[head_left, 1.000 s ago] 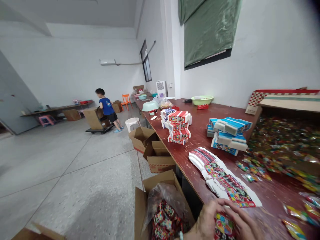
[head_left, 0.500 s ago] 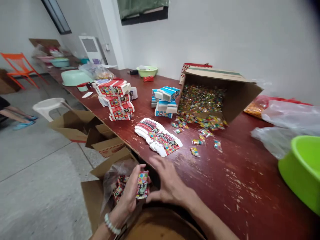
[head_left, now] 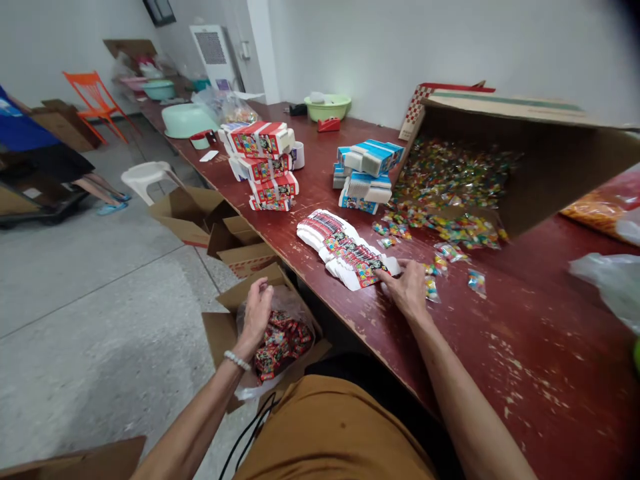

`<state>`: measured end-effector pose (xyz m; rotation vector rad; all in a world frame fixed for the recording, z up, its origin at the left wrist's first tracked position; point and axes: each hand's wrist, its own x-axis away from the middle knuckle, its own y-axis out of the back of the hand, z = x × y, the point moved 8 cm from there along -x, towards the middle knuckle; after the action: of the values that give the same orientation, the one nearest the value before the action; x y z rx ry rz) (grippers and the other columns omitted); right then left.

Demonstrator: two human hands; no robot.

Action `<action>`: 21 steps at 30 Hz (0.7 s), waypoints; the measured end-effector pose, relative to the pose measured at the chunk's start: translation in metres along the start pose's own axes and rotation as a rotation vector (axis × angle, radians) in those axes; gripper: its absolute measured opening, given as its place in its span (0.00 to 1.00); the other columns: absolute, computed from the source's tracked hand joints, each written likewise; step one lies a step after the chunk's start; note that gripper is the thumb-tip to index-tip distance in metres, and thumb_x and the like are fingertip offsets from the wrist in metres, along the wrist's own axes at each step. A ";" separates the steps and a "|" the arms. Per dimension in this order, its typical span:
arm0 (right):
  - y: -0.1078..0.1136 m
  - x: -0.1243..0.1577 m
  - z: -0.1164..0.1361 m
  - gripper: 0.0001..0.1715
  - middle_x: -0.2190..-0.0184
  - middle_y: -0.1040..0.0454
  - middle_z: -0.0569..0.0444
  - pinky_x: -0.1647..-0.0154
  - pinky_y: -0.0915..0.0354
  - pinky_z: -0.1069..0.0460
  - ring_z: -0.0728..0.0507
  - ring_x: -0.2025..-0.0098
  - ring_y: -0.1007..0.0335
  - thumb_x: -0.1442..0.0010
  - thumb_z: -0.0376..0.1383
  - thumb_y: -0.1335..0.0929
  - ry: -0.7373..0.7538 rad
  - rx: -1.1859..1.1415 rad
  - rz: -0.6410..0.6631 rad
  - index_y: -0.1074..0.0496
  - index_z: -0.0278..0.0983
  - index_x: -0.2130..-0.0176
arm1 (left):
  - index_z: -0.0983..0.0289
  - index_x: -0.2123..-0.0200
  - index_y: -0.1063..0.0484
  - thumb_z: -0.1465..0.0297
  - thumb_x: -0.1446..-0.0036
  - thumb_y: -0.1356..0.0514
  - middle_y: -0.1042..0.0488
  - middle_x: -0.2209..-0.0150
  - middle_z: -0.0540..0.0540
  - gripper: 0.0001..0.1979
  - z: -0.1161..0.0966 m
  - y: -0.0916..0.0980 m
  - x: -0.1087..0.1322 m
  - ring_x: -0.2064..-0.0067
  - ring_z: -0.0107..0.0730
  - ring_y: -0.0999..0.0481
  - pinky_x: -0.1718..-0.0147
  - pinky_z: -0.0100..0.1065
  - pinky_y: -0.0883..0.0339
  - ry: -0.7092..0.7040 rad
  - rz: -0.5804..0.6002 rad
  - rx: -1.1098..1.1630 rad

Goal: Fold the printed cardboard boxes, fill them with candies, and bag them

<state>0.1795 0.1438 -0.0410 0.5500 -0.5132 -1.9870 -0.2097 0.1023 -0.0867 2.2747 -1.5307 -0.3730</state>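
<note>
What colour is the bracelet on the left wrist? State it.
White, a beaded bracelet just behind the left hand; the head view shows it.

Table [head_left: 500,333]: dark red painted wood, semi-gloss, paint chipped and scratched pale along the near edge. Floor carton [head_left: 220,333] and the tipped box [head_left: 550,160] are matt brown corrugated cardboard; carton has a clear crinkly plastic liner [head_left: 295,303], and the flat packs [head_left: 345,250] and stacked boxes [head_left: 265,167] are glossy printed card. Candy wrappers [head_left: 450,193] shiny film, basin [head_left: 327,107] and stool [head_left: 147,177] smooth plastic, floor [head_left: 100,280] matt speckled concrete.
</note>
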 end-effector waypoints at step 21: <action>-0.004 0.101 0.121 0.28 0.66 0.26 0.56 0.69 0.34 0.53 0.47 0.67 0.30 0.45 0.44 0.26 -0.031 -0.983 0.780 0.34 0.42 0.48 | 0.67 0.71 0.24 0.63 0.54 0.33 0.25 0.77 0.55 0.12 -0.160 -0.093 0.128 0.76 0.33 0.26 0.74 0.32 0.34 0.214 1.154 0.641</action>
<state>0.0646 0.0710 0.0379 -0.2790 0.2482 -1.2557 -0.0184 0.0407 0.0133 1.2676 -2.7094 0.7314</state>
